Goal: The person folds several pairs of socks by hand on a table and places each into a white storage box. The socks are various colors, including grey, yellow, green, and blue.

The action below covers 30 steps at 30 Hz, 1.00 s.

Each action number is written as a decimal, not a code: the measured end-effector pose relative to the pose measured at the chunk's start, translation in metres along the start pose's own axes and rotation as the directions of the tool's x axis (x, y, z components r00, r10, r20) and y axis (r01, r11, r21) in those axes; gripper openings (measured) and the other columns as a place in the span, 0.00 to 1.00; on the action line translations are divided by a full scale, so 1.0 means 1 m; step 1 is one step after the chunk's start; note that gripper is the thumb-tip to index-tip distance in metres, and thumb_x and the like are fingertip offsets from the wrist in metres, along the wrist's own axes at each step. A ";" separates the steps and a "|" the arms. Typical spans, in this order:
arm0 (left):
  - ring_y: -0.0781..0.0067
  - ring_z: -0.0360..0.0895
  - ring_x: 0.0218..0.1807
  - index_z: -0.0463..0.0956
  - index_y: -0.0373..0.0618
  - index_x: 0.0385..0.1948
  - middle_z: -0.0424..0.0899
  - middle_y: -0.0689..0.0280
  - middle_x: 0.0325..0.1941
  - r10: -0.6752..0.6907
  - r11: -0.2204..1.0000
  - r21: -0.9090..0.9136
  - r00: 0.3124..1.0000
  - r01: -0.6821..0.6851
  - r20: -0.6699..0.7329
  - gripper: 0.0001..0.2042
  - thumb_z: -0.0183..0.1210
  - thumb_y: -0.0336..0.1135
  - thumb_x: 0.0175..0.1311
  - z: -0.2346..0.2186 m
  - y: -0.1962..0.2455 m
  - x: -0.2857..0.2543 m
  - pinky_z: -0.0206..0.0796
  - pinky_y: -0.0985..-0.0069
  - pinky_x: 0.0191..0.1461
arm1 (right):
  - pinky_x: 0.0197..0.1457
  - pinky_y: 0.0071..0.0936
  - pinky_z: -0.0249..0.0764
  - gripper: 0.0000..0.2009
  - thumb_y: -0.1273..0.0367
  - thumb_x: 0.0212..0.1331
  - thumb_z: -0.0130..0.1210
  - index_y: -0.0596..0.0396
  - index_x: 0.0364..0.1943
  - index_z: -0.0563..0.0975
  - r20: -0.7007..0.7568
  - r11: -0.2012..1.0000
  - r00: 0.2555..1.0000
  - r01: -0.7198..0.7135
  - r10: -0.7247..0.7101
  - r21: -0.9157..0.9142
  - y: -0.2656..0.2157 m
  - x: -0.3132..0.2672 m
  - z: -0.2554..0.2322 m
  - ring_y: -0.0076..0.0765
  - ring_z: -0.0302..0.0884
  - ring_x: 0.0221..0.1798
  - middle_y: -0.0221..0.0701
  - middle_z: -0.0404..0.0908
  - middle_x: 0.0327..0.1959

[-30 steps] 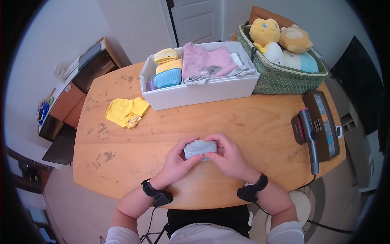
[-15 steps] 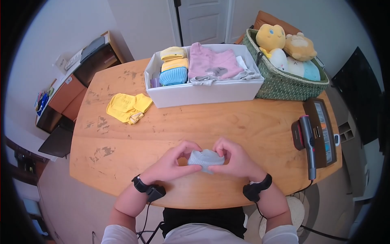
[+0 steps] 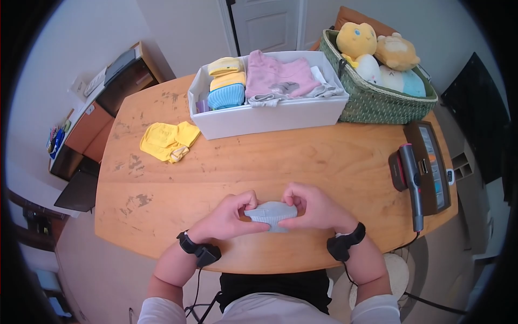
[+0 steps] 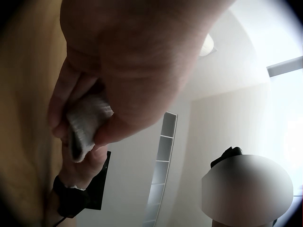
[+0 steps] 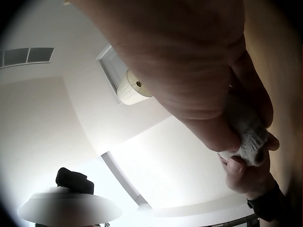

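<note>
A small grey folded knit cloth [image 3: 271,212] with a ribbed band is held near the table's front edge. My left hand [image 3: 225,217] pinches its left end between thumb and curled fingers. At the opposite end, my right hand [image 3: 315,209] pinches it the same way. In the left wrist view, the cloth [image 4: 88,124] shows a dark fold opening beside the thumb. The right wrist view has the ribbed cloth [image 5: 251,137] between both hands' fingers. A yellow folded garment [image 3: 168,141] lies to the left on the wooden table [image 3: 253,162].
Beyond the hands stands a white box [image 3: 270,120] with folded yellow, blue and pink clothes. A green woven basket [image 3: 388,105] of plush toys sits at the back right. Along the right edge are a grey-black corded handheld device [image 3: 413,186] and a brown case [image 3: 430,167].
Both hands have come slightly nearer the body with the grey cloth. Their fingers curl more at its ends, and the cloth is now spread wider with its ribbed band showing in front.
</note>
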<state>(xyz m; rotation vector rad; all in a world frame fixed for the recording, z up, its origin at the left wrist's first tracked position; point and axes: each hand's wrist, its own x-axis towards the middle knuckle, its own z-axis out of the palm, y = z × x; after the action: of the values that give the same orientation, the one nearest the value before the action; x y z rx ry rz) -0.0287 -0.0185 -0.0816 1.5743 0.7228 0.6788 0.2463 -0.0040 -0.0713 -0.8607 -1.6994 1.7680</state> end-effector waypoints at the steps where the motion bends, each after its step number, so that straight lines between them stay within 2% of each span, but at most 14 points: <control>1: 0.87 0.70 0.40 0.63 0.47 0.36 0.76 0.72 0.36 -0.005 1.000 0.004 1.000 0.005 0.004 0.22 0.75 0.27 0.60 0.001 0.000 0.000 0.66 0.80 0.41 | 0.39 0.19 0.78 0.20 0.72 0.57 0.73 0.54 0.41 0.69 -0.008 0.994 0.998 0.058 -0.059 -0.096 0.001 0.000 0.000 0.16 0.80 0.42 0.27 0.76 0.37; 2: 0.87 0.71 0.41 0.63 0.47 0.36 0.76 0.72 0.37 -0.044 0.995 -0.093 0.998 0.040 -0.047 0.22 0.75 0.26 0.60 0.004 0.005 0.001 0.66 0.80 0.42 | 0.39 0.19 0.78 0.20 0.72 0.57 0.73 0.54 0.41 0.68 -0.009 0.974 0.993 0.115 -0.119 -0.193 0.002 0.001 0.000 0.17 0.79 0.41 0.27 0.75 0.37; 3: 0.88 0.71 0.41 0.63 0.47 0.36 0.76 0.73 0.37 -0.088 0.979 -0.192 0.992 0.068 -0.095 0.21 0.74 0.24 0.61 0.005 0.009 0.002 0.67 0.81 0.43 | 0.39 0.19 0.78 0.20 0.72 0.57 0.73 0.54 0.41 0.68 -0.011 0.975 0.992 0.118 -0.123 -0.188 0.002 0.001 0.001 0.17 0.79 0.41 0.27 0.75 0.37; 6: 0.87 0.73 0.44 0.63 0.47 0.37 0.75 0.73 0.39 -0.122 0.975 -0.201 0.983 0.092 -0.139 0.21 0.73 0.24 0.62 0.004 0.006 0.002 0.70 0.80 0.46 | 0.37 0.19 0.76 0.19 0.72 0.56 0.74 0.55 0.39 0.69 -0.054 0.966 0.986 0.145 -0.160 -0.216 -0.003 0.003 0.005 0.15 0.76 0.37 0.25 0.74 0.36; 8: 0.87 0.74 0.45 0.63 0.47 0.39 0.75 0.72 0.40 -0.135 0.976 -0.189 0.982 0.110 -0.128 0.21 0.73 0.23 0.62 0.002 0.004 0.002 0.71 0.79 0.47 | 0.35 0.19 0.74 0.19 0.71 0.54 0.75 0.54 0.35 0.69 -0.138 0.991 0.988 -0.048 0.065 0.125 -0.014 0.002 0.010 0.15 0.72 0.34 0.24 0.73 0.35; 9: 0.86 0.75 0.47 0.63 0.47 0.40 0.75 0.72 0.41 -0.148 0.976 -0.178 0.982 0.126 -0.118 0.21 0.72 0.23 0.62 0.001 0.004 0.002 0.72 0.78 0.49 | 0.35 0.19 0.74 0.19 0.71 0.54 0.75 0.54 0.35 0.69 -0.139 0.991 0.988 -0.048 0.065 0.125 -0.014 0.002 0.009 0.15 0.72 0.34 0.24 0.73 0.35; 15: 0.82 0.79 0.49 0.61 0.47 0.45 0.76 0.68 0.44 -0.117 0.978 -0.183 0.989 0.099 -0.088 0.22 0.71 0.23 0.63 0.003 0.009 0.003 0.74 0.77 0.52 | 0.34 0.20 0.72 0.21 0.68 0.52 0.77 0.54 0.32 0.70 -0.088 0.995 0.995 0.043 -0.051 -0.094 -0.003 0.003 0.004 0.16 0.71 0.32 0.23 0.74 0.32; 17: 0.82 0.79 0.48 0.61 0.47 0.45 0.76 0.69 0.43 -0.113 0.979 -0.183 0.989 0.095 -0.092 0.21 0.71 0.23 0.64 0.002 0.010 0.004 0.74 0.77 0.52 | 0.33 0.23 0.69 0.22 0.66 0.50 0.78 0.54 0.30 0.69 -0.094 0.957 0.983 0.126 -0.155 -0.261 -0.002 0.005 0.004 0.20 0.68 0.30 0.25 0.70 0.29; 22: 0.80 0.81 0.49 0.62 0.46 0.47 0.81 0.65 0.44 -0.166 0.963 -0.233 0.980 0.136 -0.112 0.21 0.69 0.24 0.66 -0.001 0.006 0.004 0.75 0.77 0.52 | 0.33 0.27 0.65 0.23 0.67 0.50 0.78 0.54 0.27 0.67 -0.119 0.906 0.954 0.217 -0.276 -0.363 0.006 0.008 0.006 0.27 0.64 0.29 0.27 0.67 0.28; 24: 0.76 0.81 0.56 0.63 0.45 0.59 0.83 0.59 0.55 -0.220 0.941 -0.295 0.963 0.168 -0.153 0.27 0.69 0.22 0.65 0.006 0.018 0.006 0.74 0.76 0.57 | 0.33 0.27 0.64 0.23 0.68 0.50 0.77 0.54 0.27 0.66 -0.136 0.891 0.940 0.243 -0.314 -0.384 0.007 0.008 0.008 0.29 0.63 0.29 0.28 0.67 0.28; 25: 0.76 0.81 0.56 0.63 0.45 0.59 0.83 0.59 0.55 -0.218 0.941 -0.296 0.964 0.166 -0.154 0.27 0.69 0.22 0.65 0.007 0.018 0.008 0.74 0.76 0.57 | 0.34 0.28 0.67 0.22 0.69 0.50 0.77 0.54 0.28 0.67 -0.181 0.879 0.920 0.252 -0.347 -0.405 0.006 0.008 0.009 0.29 0.67 0.30 0.28 0.69 0.29; 27: 0.75 0.81 0.58 0.65 0.40 0.68 0.84 0.59 0.58 -0.195 0.954 -0.259 0.966 0.148 -0.168 0.31 0.69 0.23 0.65 0.008 0.018 0.009 0.74 0.74 0.60 | 0.35 0.28 0.70 0.20 0.71 0.50 0.76 0.55 0.30 0.69 -0.220 0.866 0.899 0.261 -0.379 -0.426 0.005 0.009 0.013 0.30 0.70 0.31 0.29 0.71 0.31; 29: 0.77 0.81 0.56 0.68 0.39 0.67 0.85 0.60 0.57 -0.161 0.969 -0.215 0.971 0.122 -0.176 0.28 0.69 0.25 0.66 0.011 0.006 0.010 0.75 0.76 0.59 | 0.40 0.30 0.76 0.17 0.73 0.51 0.74 0.56 0.36 0.74 -0.309 0.904 0.887 0.221 -0.342 -0.366 0.005 0.009 0.017 0.33 0.77 0.36 0.31 0.75 0.35; 30: 0.79 0.82 0.54 0.71 0.37 0.66 0.86 0.62 0.55 -0.128 0.981 -0.168 0.975 0.097 -0.180 0.26 0.69 0.27 0.68 0.012 0.002 0.010 0.76 0.77 0.57 | 0.40 0.30 0.76 0.17 0.73 0.51 0.74 0.56 0.36 0.74 -0.307 0.903 0.888 0.222 -0.343 -0.368 0.004 0.010 0.018 0.33 0.77 0.36 0.31 0.75 0.35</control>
<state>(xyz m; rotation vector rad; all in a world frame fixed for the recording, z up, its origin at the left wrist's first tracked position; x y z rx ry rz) -0.0129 -0.0183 -0.0806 1.3244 0.8713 0.7902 0.2264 -0.0087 -0.0759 -0.9485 -1.7760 1.0692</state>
